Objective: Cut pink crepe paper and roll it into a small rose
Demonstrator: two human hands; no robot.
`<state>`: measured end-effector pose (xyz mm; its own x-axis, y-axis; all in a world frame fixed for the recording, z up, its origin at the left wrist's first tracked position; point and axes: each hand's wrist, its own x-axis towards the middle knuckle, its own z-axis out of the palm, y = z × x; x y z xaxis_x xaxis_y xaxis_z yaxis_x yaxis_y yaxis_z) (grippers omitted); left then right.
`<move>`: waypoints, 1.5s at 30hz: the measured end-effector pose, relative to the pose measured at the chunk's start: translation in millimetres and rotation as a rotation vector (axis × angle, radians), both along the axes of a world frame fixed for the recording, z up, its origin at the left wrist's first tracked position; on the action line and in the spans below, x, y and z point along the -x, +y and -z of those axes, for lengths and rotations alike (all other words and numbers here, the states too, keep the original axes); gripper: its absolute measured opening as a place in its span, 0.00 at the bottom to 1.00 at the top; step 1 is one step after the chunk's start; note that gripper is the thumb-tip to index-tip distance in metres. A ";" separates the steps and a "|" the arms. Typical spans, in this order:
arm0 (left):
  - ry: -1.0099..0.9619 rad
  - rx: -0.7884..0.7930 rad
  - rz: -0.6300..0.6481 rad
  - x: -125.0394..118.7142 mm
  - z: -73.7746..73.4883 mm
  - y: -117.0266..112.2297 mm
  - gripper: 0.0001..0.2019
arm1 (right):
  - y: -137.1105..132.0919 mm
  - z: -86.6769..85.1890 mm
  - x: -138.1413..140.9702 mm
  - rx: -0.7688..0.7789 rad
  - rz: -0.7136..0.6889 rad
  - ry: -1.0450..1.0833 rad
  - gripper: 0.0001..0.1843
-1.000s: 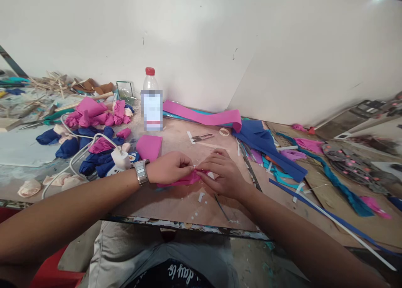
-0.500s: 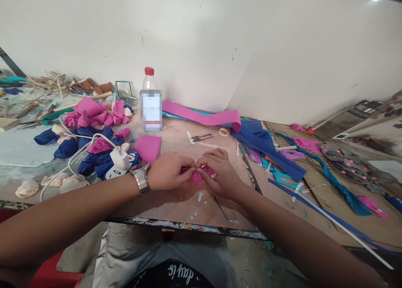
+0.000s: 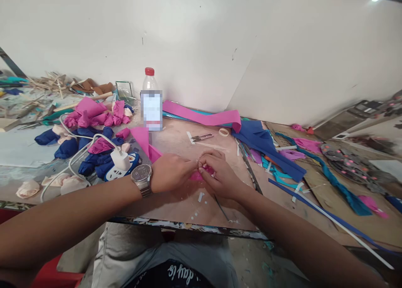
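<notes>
Over the near middle of the table, my left hand (image 3: 176, 171) and my right hand (image 3: 223, 175) meet with their fingertips together. Both are closed on a pink strip (image 3: 197, 176) of thin, soft cloth or crepe paper, gathered between the fingers. Its tail (image 3: 147, 144) seems to run out behind my left hand and lies twisted toward the left. My fingers cover most of the gathered part. A thin dark wire or stem (image 3: 222, 209) shows below my right hand; where its upper end goes is hidden. Small pink snips (image 3: 202, 137) lie beyond my hands, beside a tape ring (image 3: 223, 132).
A red-capped bottle (image 3: 150, 83) stands near the wall. Left are rolled blue bundles (image 3: 66, 148), pink bundles (image 3: 89, 107) and a power strip (image 3: 114, 170) with a white charger and cable. A blue strip (image 3: 276, 154) and a white stick (image 3: 351, 231) lie right.
The pink strip's tail on the left has shifted from a flat flap to a twisted, slanting band. My left wrist has turned, showing the watch face. My fingertips stay together on the gathered part.
</notes>
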<state>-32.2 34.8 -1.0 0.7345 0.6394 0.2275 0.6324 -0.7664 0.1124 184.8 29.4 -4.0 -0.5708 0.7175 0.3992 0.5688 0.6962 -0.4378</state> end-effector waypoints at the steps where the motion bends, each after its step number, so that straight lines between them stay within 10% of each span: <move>1: -0.002 -0.001 -0.006 0.4 0.3 0.5 0.13 | 0.7 0.2 -0.5 -0.005 0.007 0.016 0.07; 45: -0.104 0.131 -0.069 0.0 0.7 0.0 0.13 | 6.1 3.7 -1.9 -0.010 -0.039 0.058 0.06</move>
